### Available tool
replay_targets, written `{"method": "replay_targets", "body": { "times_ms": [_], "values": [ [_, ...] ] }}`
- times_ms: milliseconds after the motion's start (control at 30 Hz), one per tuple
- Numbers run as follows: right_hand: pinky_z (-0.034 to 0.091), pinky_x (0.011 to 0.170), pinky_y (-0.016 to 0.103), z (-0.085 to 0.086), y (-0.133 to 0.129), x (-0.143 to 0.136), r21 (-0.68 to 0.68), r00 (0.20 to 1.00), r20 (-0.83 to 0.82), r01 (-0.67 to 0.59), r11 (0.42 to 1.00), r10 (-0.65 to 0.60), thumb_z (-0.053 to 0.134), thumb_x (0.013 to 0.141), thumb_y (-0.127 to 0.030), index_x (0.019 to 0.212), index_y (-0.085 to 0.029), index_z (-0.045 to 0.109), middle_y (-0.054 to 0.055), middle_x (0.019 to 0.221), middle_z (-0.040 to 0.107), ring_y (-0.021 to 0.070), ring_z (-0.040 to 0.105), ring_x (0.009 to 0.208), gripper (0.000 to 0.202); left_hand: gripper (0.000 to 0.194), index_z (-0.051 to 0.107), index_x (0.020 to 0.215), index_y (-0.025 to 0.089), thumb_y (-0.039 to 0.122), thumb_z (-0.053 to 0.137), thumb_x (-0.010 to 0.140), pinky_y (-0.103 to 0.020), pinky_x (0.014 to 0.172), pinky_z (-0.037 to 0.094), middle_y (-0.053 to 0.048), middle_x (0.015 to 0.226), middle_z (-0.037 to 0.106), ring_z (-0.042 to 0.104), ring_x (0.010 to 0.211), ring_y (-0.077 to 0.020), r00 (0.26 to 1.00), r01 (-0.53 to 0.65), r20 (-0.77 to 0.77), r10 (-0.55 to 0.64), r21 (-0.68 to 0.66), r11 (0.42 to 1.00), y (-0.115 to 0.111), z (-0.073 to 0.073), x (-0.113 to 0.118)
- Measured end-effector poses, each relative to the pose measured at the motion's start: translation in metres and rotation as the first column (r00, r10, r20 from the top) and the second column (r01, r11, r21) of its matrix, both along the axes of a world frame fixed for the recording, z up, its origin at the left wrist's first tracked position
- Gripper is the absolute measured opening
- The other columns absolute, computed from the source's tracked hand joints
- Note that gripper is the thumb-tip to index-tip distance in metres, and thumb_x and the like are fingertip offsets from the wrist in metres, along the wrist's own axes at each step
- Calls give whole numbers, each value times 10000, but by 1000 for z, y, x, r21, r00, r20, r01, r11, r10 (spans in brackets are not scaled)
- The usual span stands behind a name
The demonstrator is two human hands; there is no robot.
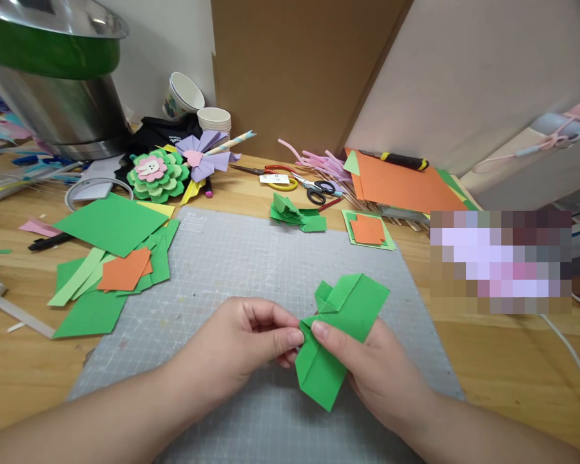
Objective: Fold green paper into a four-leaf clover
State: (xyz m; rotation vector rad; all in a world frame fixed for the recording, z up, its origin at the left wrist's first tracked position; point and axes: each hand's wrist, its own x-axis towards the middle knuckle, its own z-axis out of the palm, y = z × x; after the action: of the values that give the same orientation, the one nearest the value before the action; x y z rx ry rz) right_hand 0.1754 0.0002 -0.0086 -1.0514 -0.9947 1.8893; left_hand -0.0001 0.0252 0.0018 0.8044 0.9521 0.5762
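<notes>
A folded green paper piece (355,309) is held over the grey cutting mat (212,258). My left hand (256,335) pinches its left edge between thumb and fingers. My right hand (367,361) grips the middle, thumb on top and the other fingers hidden behind the paper. Creases and a small raised flap show on its upper left part. Another folded green paper piece (297,214) lies at the back edge of the mat. To its right is a small stack of orange and green squares (368,229).
Green sheets (113,222) and orange scraps (124,270) lie on the left. Scissors (319,190), pink sticks (321,164), paper flowers (159,175) and a tape roll (99,191) are behind. An orange sheet (406,183) with a cutter (405,161) lies at the back right.
</notes>
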Motion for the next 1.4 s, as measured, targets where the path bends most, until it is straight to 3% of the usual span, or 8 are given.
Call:
{"method": "replay_targets", "body": {
  "times_ms": [167,433,700,933,1167,1400],
  "values": [
    [489,565,256,2,0,2,17,998,30,-50,999,49,547,912,-314,856,-213,712,17,748,700,134,622,608,201,207,658,659,157,348,736,677,-257,616,447,26,564,622,538,547,-108,1000,-1,8,1,8,1000,0,-1,0],
    [497,640,267,3,1,-1,50,998,67,11,999,-14,604,865,-312,766,-199,637,2,711,659,141,607,667,153,189,664,654,150,321,744,667,-239,604,440,29,568,625,533,546,-97,1000,-16,10,16,-9,1000,-1,-2,-2],
    [520,643,279,6,0,-2,57,993,115,19,998,-25,622,840,-347,767,-213,657,7,704,672,157,627,670,156,207,648,639,162,343,747,651,-257,615,444,30,560,613,533,549,-109,1000,-18,-23,18,-15,1000,0,1,0],
    [530,616,245,6,0,-4,75,992,114,44,996,-53,640,823,-334,752,-221,657,-11,684,657,129,611,631,135,225,630,635,161,347,757,637,-261,622,444,33,566,613,540,556,-111,999,-25,-27,25,-20,999,-2,1,0],
    [492,543,234,8,0,-3,123,970,221,72,990,-98,648,785,-357,679,-200,587,-16,627,571,122,537,581,199,216,624,651,159,320,766,643,-259,638,453,35,582,620,557,576,-109,999,-33,4,33,-24,999,-2,1,-1],
    [506,563,254,10,1,-5,134,967,243,40,990,-72,625,791,-354,693,-205,588,-2,655,589,138,554,605,182,206,620,625,165,311,765,609,-255,612,446,34,561,608,541,556,-109,999,-31,-36,30,-21,999,-1,2,2]
  ]
}}
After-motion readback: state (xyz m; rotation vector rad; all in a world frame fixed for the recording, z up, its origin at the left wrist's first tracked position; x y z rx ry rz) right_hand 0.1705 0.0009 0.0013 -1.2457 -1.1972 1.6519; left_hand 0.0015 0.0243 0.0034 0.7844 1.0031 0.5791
